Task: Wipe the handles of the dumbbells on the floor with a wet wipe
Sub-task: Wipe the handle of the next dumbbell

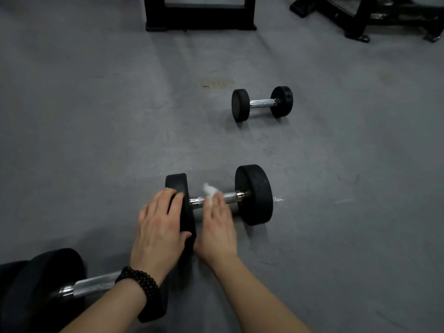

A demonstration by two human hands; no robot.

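Observation:
Three black dumbbells with chrome handles lie on the grey floor. On the middle dumbbell (254,195), my left hand (159,227) grips the left weight plate. My right hand (216,224) presses a crumpled white wet wipe (210,192) onto its chrome handle, near the left end. A smaller dumbbell (262,104) rests farther away, untouched. The nearest, largest dumbbell (93,283) lies at the bottom left, partly under my left forearm, which wears a dark bead bracelet.
A black metal rack base (200,20) stands at the top centre. Black machine legs (360,20) spread across the top right. A white scuff marks the floor just right of the middle dumbbell.

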